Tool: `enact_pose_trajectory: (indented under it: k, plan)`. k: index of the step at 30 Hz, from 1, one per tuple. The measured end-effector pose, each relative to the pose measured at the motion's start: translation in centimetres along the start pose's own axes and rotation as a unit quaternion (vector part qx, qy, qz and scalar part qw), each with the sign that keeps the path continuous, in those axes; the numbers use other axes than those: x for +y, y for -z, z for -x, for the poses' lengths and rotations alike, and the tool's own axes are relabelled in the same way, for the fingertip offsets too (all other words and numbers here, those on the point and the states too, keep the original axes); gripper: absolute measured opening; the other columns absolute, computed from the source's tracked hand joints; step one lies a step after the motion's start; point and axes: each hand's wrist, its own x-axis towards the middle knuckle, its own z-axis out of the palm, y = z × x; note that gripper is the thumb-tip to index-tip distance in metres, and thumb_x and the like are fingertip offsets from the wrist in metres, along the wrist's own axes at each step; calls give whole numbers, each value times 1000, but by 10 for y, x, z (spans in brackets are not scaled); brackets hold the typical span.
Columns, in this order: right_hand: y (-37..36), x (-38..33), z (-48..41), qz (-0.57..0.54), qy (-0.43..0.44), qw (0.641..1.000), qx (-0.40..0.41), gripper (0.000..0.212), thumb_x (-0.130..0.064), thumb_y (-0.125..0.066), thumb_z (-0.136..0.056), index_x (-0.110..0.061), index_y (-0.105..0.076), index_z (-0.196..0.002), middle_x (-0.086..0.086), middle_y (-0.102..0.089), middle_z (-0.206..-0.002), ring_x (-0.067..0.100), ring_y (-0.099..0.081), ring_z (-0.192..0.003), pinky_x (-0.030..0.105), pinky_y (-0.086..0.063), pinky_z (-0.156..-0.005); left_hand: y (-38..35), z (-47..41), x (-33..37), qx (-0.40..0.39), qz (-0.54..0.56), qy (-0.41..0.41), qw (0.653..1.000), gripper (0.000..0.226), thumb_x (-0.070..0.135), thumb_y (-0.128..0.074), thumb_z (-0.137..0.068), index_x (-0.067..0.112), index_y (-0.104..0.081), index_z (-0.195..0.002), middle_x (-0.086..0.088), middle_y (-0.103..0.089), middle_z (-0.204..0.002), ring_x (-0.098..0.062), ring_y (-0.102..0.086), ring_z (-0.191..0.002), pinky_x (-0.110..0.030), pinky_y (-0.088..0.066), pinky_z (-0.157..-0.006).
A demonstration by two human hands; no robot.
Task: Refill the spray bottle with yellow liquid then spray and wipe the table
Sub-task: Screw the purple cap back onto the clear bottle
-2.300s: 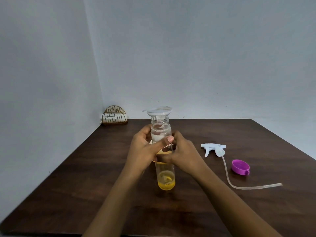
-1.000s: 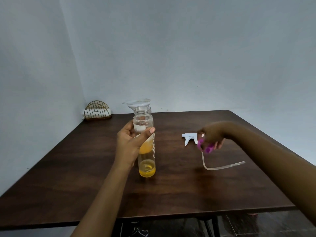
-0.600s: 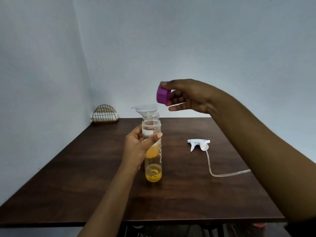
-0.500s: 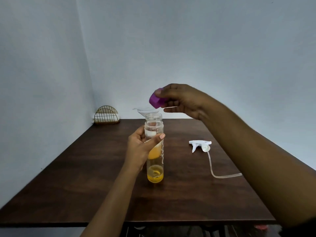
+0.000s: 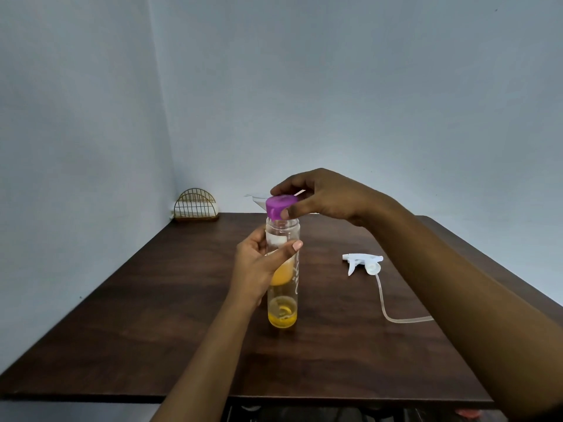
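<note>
Yellow liquid (image 5: 281, 320) fills only the bottom of the clear bottle (image 5: 282, 300), which stands upright on the table (image 5: 152, 315), approx mid-table, dead ahead of me at 12 o'clock. My L hand (image 5: 256, 266) is wrapped round the bottle's middle from the 9 o'clock side, thumb across the front, fingers behind. An orange-yellow patch shows thru the clear wall just by my palm; can't tell what it is.

My R hand (image 5: 329, 196) reaches across from 3 o'clock & pinches the purple cap (image 5: 278, 207) w/ thumb and fingertips, right over the bottle's mouth. Cap is tilted, lower edge at the rim; can't tell if it's seated on the threads.

Spray head (image 5: 362, 263), white, lies on its side on the table at 2 o'clock from the bottle, well apart from it, nozzle pointing to 9 o'clock. Its thin dip tube (image 5: 384, 303) curves back toward me, then runs off to 3 o'clock & goes out of sight behind my R forearm.

A clear funnel (image 5: 259, 198) peeks out behind the cap at 11 o'clock; what it stands in is hidden by the bottle. Gold wire holder (image 5: 196, 205) sits in the table's far corner at 10 o'clock, by the wall, w/ sth white inside.
</note>
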Motion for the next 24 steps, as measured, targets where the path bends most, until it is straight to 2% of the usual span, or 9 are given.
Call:
enact_pose_trajectory:
  k: [3,6,10,12,14,16,19,21,24]
  plan:
    - [3,0,-1,29,5,999,-21,36,-15,-74,-75,-25,-65,-108,-15,-65,-103,-5,-60,-88,14,-47,-80,0,0,0,-2,-1,-3,1000,44,39,-86,-52,30,-73,-93,-1,-75,-93,-18,-72,-87,-30,-55,-71]
    - [5,-3,-3,74,3,997,-17,37,-20,-77,-73,-23,-65,-108,-9,-65,-106,1,-60,-91,21,-48,-82,0,0,0,-1,-4,0,1000,44,39,-86,-52,28,-72,-93,-2,-75,-93,-19,-71,-88,-32,-55,-71]
    - [-1,-9,-10,203,14,979,23,46,-35,-80,-68,-22,-63,-108,-7,-64,-103,3,-56,-82,17,-42,-65,0,3,2,-1,2,-8,1000,53,45,-89,-48,25,-72,-94,-1,-75,-92,-17,-72,-87,-26,-55,-68]
    - [-1,-12,-11,231,17,973,7,51,-37,-78,-70,-22,-61,-116,-9,-61,-103,3,-54,-80,14,-38,-63,0,3,3,0,4,-10,1000,54,45,-88,-48,23,-71,-95,-1,-75,-92,-17,-72,-87,-26,-55,-69]
    - [3,-12,-11,221,18,975,-20,49,-33,-77,-73,-22,-62,-118,-10,-61,-104,-1,-55,-79,12,-38,-66,-1,2,3,-2,0,-10,1000,49,39,-87,-52,22,-71,-95,-1,-75,-92,-17,-71,-87,-30,-55,-71]
    - [7,-11,-8,170,12,984,-46,44,-27,-76,-74,-22,-63,-115,-11,-63,-107,-4,-58,-80,13,-43,-71,-1,2,3,-2,-6,-9,1000,51,41,-86,-51,22,-71,-96,-1,-75,-93,-18,-71,-88,-32,-55,-73]
    - [9,-9,-7,97,-3,992,-78,43,-19,-76,-74,-21,-62,-115,-10,-63,-110,2,-62,-83,14,-47,-75,-1,2,3,0,-10,-5,1000,58,46,-85,-48,22,-70,-98,-1,-75,-94,-18,-71,-89,-33,-55,-73]
    - [9,-10,-9,121,-1,990,-75,43,-23,-77,-73,-21,-62,-114,-11,-64,-108,0,-61,-81,14,-46,-72,0,2,3,-1,-7,-5,1000,57,46,-87,-49,22,-71,-97,-1,-75,-94,-18,-71,-89,-32,-55,-73]
    - [7,-17,-14,227,-4,973,-41,44,-37,-79,-69,-19,-66,-107,-8,-65,-100,2,-57,-79,17,-42,-65,-1,2,3,-2,-4,-6,1000,52,43,-88,-50,23,-71,-95,-2,-75,-93,-19,-71,-88,-32,-55,-72]
